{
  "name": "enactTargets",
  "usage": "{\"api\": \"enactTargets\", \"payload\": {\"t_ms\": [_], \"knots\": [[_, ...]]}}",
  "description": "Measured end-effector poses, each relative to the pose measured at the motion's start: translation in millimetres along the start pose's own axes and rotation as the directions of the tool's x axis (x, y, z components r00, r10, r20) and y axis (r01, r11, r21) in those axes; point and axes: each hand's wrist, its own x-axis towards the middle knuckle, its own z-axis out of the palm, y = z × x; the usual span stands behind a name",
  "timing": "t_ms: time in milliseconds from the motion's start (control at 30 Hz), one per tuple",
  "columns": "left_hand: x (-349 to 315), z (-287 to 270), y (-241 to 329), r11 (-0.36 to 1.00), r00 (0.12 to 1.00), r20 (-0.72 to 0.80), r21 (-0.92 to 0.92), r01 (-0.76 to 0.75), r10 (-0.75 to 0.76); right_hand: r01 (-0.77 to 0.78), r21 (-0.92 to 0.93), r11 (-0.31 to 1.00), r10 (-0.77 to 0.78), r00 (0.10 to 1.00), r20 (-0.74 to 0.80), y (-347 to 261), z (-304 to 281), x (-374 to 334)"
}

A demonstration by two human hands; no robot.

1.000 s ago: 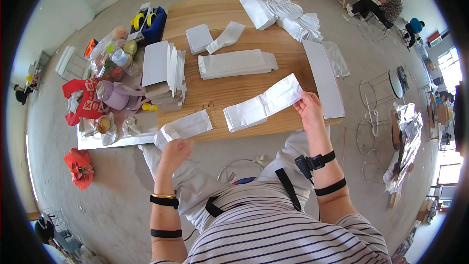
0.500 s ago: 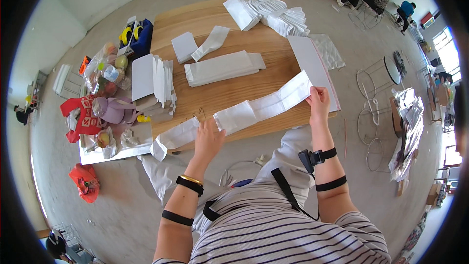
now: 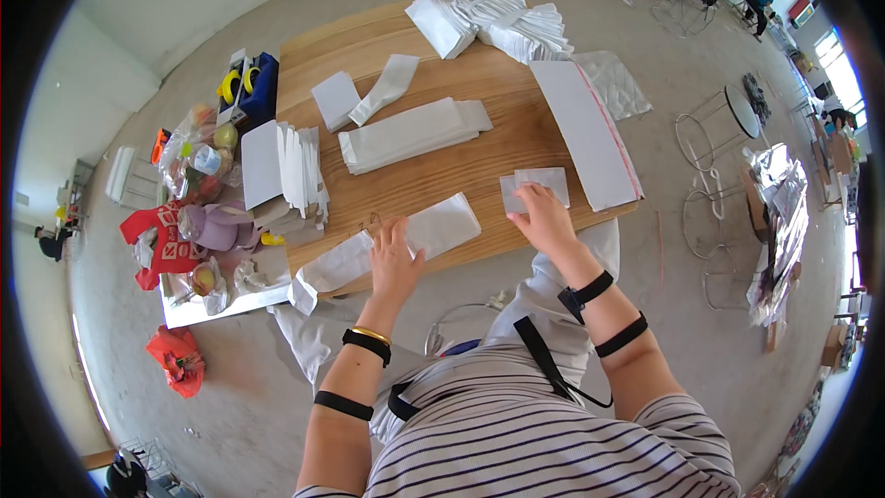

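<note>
A long white paper strip (image 3: 444,225) lies along the near edge of the table, its left end bent near the corner. My left hand (image 3: 395,258) rests flat on it with fingers stretched. Right of the strip, a small thin whitish sheet (image 3: 551,182) lies on the wood, seemingly in two overlapping squares. My right hand (image 3: 550,224) is over its near edge, fingertips touching it and thumb apart. Beyond the hands sits a stack of folded white paper strips (image 3: 410,136). Another bent strip (image 3: 387,88) leans by a small white stack (image 3: 336,100).
On the wooden table (image 3: 369,198) stand white cards (image 3: 295,175) at left, a heap of white bundles (image 3: 493,23) at the far side and a long white board (image 3: 590,138) at right. Left are a blue tape holder (image 3: 263,88) and bagged fruit. A stool (image 3: 740,122) stands right.
My right hand has let go of the strip's raised right end and moved left and down to the small sheet. The strip now looks shorter and lies flat. My left hand stays on it.
</note>
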Motion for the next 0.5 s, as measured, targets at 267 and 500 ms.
{"api": "enactTargets", "payload": {"t_ms": [267, 500], "knots": [[-3, -3, 8, 0.996, 0.989, -0.127, -0.065, 0.064, -0.072, -0.191, 0.240, 0.952, 0.153, 0.974, 0.168, -29, 56, 18], [-9, 8, 0, 0.986, 0.983, -0.099, 0.053, 0.158, -0.152, -0.233, 0.117, 0.965, 0.214, 0.964, 0.158, -48, 76, 26]]}}
